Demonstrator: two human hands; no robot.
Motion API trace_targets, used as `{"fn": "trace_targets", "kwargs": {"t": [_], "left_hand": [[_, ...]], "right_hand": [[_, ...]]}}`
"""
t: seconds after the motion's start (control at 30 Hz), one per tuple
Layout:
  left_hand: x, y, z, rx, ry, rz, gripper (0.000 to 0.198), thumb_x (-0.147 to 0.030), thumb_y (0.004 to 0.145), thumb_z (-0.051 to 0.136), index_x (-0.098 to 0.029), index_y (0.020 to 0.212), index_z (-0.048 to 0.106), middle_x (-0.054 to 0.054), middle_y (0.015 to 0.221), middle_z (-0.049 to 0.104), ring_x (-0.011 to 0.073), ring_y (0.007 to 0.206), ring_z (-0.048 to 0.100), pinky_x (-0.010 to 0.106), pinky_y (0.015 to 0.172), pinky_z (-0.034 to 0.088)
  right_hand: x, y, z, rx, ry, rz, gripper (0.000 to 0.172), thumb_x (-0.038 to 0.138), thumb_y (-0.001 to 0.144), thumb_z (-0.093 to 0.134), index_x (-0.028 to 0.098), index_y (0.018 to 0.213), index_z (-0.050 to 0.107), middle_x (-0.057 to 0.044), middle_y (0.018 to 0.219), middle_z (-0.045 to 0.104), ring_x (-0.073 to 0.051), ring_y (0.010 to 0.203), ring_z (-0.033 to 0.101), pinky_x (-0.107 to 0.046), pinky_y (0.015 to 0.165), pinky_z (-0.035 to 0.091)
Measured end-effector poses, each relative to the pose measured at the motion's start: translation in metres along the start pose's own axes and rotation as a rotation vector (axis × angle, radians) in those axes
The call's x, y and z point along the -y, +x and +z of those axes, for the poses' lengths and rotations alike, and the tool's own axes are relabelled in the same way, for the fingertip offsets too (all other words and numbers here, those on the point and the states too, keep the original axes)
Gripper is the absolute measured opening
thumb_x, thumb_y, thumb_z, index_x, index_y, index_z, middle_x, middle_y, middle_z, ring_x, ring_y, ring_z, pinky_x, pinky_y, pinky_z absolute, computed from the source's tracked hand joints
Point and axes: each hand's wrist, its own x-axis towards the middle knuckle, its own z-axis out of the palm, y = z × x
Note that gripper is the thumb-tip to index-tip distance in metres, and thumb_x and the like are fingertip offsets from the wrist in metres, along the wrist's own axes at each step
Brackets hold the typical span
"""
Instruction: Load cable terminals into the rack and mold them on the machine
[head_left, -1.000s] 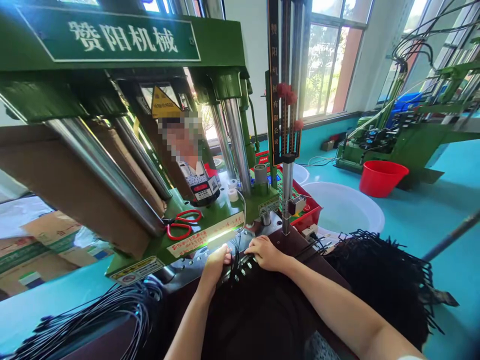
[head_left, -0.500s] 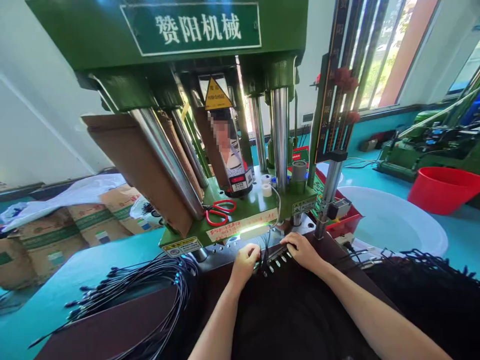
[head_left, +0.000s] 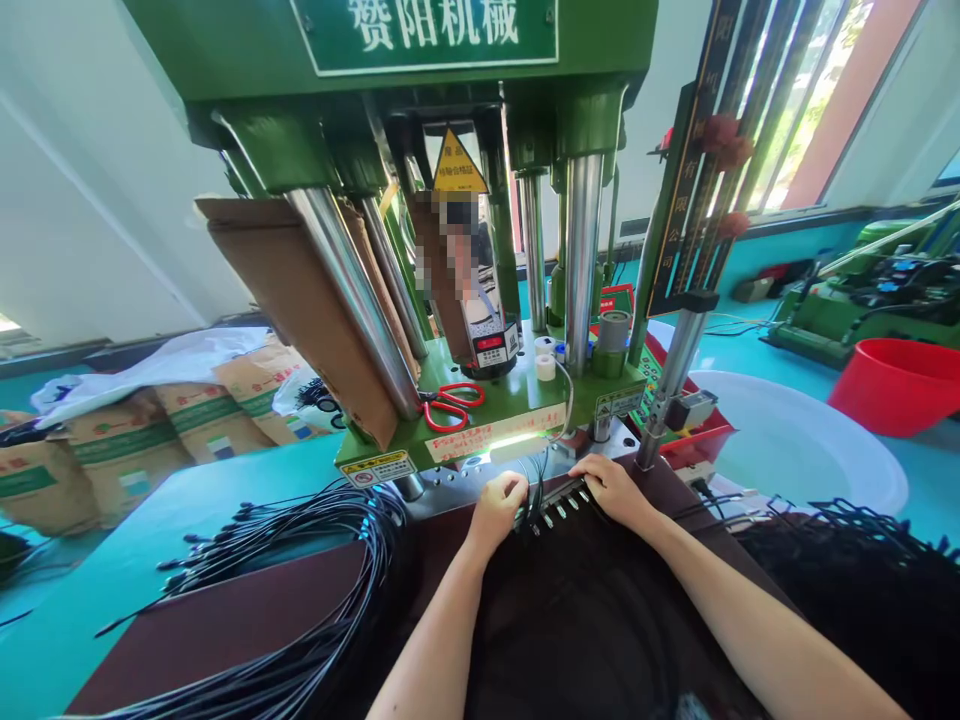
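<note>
In front of the green press, a narrow metal bar (head_left: 555,497) carries a row of silver connector ends (head_left: 561,512). My left hand (head_left: 499,508) is closed at the bar's left end, its thumb on top and its fingertips hidden. At the right end, my right hand (head_left: 611,488) curls its fingers over the bar. Thin black cables (head_left: 537,475) rise from the bar beside my left hand. More black cable lies dark beneath both hands, too dim to tell apart.
The green press (head_left: 502,425) stands directly ahead, with red-handled scissors (head_left: 454,406) on its ledge. A bundle of black cables (head_left: 367,520) lies left on the brown table (head_left: 255,625). Another cable heap (head_left: 847,570) is at right, near a white tub (head_left: 795,440) and red bucket (head_left: 892,385).
The view has tilted down and turned slightly left, so the press sits higher and further right. Both hands stay at the bar's ends, with little visible shift against it.
</note>
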Motion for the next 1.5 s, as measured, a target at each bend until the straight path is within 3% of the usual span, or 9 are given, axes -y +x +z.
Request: {"fn": "trace_targets", "kwargs": {"t": [1.5], "left_hand": [[0.0064, 0.0023, 0.0015, -0.006, -0.010, 0.006, 0.022, -0.030, 0.075, 0.043, -0.017, 0.063, 0.057, -0.001, 0.061, 0.056, 0.0136, 0.062, 0.051, 0.025, 0.061, 0.039]], "right_hand": [[0.0007, -0.0024, -0.0027, 0.034, 0.012, -0.027, 0.031, 0.006, 0.072, 0.039, 0.019, 0.080, 0.065, -0.006, 0.082, 0.063, -0.020, 0.083, 0.056, -0.036, 0.080, 0.044]]}}
